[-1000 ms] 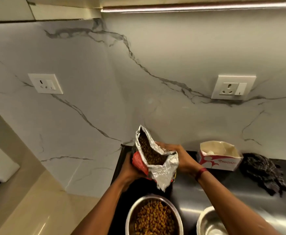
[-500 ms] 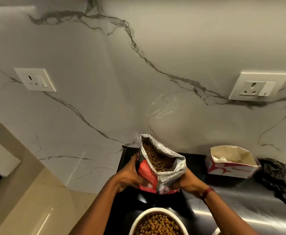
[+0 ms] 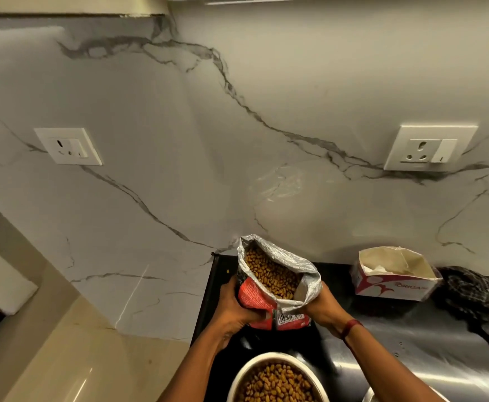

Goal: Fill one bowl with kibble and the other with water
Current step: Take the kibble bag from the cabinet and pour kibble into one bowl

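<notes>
A red kibble bag point(image 3: 262, 300) with a silver lining stands upright near the back of the black counter, its mouth open and brown kibble showing inside. My left hand point(image 3: 231, 310) grips its left side and my right hand point(image 3: 320, 307) grips its right side. In front of it, at the bottom edge, a steel bowl point(image 3: 278, 381) holds a heap of kibble. The rim of a second steel bowl point(image 3: 368, 397) just shows at the bottom right; its inside is out of view.
A cut-open red and white carton point(image 3: 394, 275) and a dark checked cloth point(image 3: 481, 303) lie at the back right of the counter point(image 3: 411, 343). The marble wall carries two sockets point(image 3: 69, 146) point(image 3: 429, 147). The counter's left edge drops to a beige floor point(image 3: 63, 358).
The bag has come upright from its tilt over the bowl and sunk toward the counter, with both hands moved lower on its sides. The view has shifted so the second bowl is nearly out of frame.
</notes>
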